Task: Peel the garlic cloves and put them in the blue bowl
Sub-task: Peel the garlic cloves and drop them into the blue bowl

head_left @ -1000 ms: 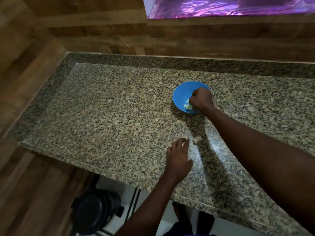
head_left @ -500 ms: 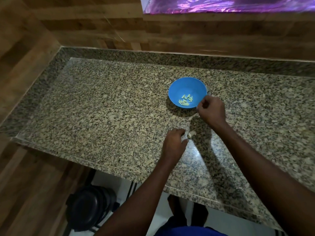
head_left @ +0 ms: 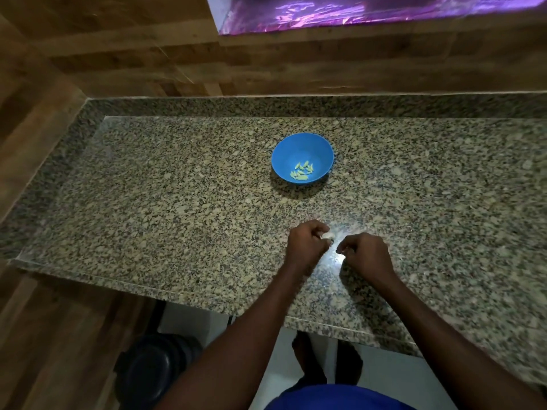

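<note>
The blue bowl (head_left: 302,149) stands on the granite counter (head_left: 177,187), with several pale peeled garlic cloves (head_left: 302,172) lying in its bottom. Nearer the counter's front edge, my left hand (head_left: 307,244) is curled and pinches a small whitish garlic clove (head_left: 327,236) at its fingertips. My right hand (head_left: 365,255) sits just to the right of it with fingers curled, the tips close to the clove; whether they hold anything is unclear in the glare.
A raised granite lip runs along the back and left sides of the counter, with wood-look walls behind. A purple foil-covered window (head_left: 370,10) is above. A dark round container (head_left: 154,371) stands on the floor below the counter's front edge.
My right hand left the bowl and came back toward me, next to my left hand. My left hand curled from flat on the counter and picked up the clove.
</note>
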Action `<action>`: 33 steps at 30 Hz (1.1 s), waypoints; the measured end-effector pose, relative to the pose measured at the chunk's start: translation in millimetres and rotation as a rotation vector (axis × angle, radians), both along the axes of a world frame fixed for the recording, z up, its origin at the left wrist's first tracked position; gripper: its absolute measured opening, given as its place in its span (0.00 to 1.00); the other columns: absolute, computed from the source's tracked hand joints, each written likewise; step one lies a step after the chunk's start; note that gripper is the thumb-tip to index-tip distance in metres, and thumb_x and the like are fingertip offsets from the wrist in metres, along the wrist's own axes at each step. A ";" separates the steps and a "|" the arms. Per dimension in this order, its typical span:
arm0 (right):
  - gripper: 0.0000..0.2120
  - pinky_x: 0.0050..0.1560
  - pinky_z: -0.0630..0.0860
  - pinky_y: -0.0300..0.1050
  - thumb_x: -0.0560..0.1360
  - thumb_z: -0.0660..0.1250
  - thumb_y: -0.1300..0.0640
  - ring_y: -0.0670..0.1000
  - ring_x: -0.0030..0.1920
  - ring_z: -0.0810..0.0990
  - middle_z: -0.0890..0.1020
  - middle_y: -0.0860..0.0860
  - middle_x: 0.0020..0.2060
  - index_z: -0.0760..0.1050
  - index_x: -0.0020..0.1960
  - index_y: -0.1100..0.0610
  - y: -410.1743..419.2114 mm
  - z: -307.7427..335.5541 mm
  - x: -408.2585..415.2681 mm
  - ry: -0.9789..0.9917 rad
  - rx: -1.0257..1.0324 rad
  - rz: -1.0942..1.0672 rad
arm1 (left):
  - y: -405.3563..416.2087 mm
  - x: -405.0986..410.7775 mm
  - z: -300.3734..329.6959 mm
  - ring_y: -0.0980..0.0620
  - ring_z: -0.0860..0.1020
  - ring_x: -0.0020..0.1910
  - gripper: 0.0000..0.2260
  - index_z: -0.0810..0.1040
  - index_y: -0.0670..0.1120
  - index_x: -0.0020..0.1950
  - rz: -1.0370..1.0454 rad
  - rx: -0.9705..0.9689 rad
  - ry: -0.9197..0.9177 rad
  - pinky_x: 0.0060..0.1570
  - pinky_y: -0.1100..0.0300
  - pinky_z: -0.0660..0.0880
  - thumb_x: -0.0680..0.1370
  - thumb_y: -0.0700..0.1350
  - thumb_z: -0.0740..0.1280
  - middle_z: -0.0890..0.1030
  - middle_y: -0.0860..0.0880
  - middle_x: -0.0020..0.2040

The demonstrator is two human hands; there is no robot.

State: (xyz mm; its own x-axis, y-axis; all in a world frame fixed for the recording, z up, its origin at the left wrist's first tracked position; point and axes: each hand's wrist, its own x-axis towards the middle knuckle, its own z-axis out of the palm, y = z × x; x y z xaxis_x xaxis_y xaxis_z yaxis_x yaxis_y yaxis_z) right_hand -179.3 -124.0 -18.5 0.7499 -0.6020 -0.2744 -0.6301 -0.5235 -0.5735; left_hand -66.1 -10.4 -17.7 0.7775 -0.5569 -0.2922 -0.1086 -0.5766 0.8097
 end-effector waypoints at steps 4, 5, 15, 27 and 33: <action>0.09 0.37 0.79 0.47 0.75 0.68 0.59 0.53 0.34 0.83 0.84 0.51 0.30 0.84 0.38 0.54 1.3 1.7 -0.5 -0.087 0.099 -0.077 | 2.8 -8.9 6.0 0.57 0.78 0.33 0.09 0.85 0.44 0.49 -0.005 -0.080 0.090 0.35 0.64 0.78 0.71 0.37 0.77 0.82 0.48 0.36; 0.09 0.38 0.79 0.47 0.75 0.68 0.58 0.53 0.34 0.83 0.84 0.52 0.30 0.83 0.37 0.55 1.7 3.3 -0.6 -0.103 0.135 -0.107 | 3.7 -10.8 7.6 0.55 0.80 0.34 0.09 0.84 0.44 0.50 0.000 -0.099 0.103 0.36 0.63 0.79 0.71 0.38 0.77 0.83 0.46 0.38; 0.05 0.41 0.81 0.71 0.75 0.70 0.67 0.64 0.35 0.83 0.83 0.68 0.35 0.82 0.41 0.67 3.6 16.8 0.6 -0.267 0.840 -0.474 | 15.8 -16.1 15.5 0.52 0.84 0.41 0.09 0.84 0.41 0.54 0.053 -0.236 0.283 0.41 0.55 0.83 0.75 0.36 0.75 0.85 0.39 0.47; 0.02 0.35 0.83 0.46 0.75 0.70 0.70 0.57 0.33 0.83 0.84 0.66 0.39 0.81 0.45 0.69 5.4 35.1 9.2 -0.286 0.899 -0.560 | 17.4 -17.8 23.9 0.62 0.80 0.34 0.14 0.83 0.38 0.54 0.050 -0.230 0.214 0.36 0.69 0.77 0.70 0.33 0.78 0.83 0.47 0.41; 0.03 0.39 0.84 0.48 0.73 0.73 0.67 0.57 0.35 0.84 0.85 0.65 0.38 0.82 0.44 0.69 8.0 40.7 11.6 -0.272 0.861 -0.502 | 15.8 -15.8 23.4 0.60 0.77 0.33 0.11 0.84 0.42 0.49 0.039 -0.169 0.048 0.37 0.67 0.76 0.68 0.37 0.80 0.83 0.46 0.39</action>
